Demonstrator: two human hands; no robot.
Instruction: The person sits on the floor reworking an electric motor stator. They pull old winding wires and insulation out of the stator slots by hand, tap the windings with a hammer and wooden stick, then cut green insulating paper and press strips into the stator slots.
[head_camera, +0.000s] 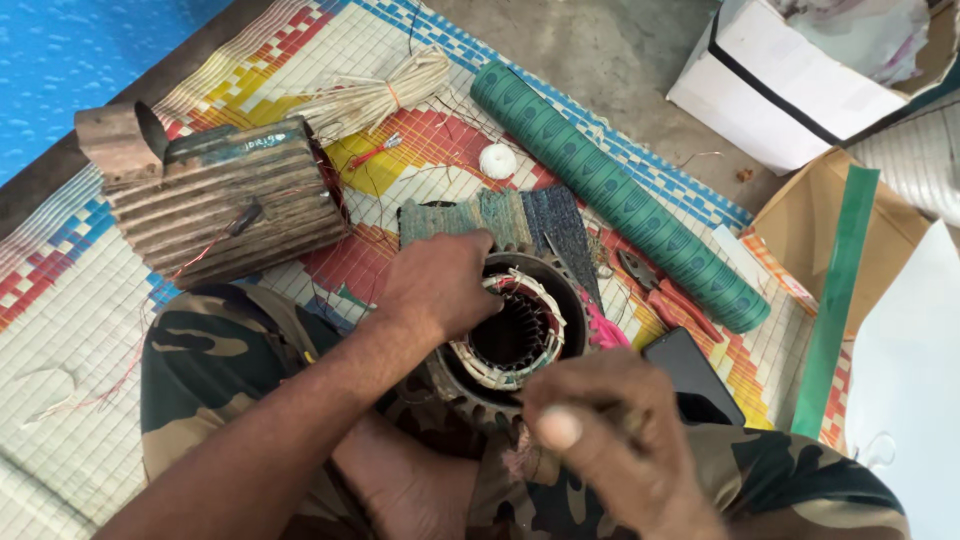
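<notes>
Left hand (440, 283) clamped over the motor coil ring (515, 335) at centre frame, right hand (610, 440) pinching something unseen below: we should brace firmly and work slowly.

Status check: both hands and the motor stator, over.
Left hand gripping the stator rim, fingers over the taped winding. Right hand raised close to the camera, pinching something thin, blurred. Red-handled pliers and a dark phone lie beside it.
</notes>
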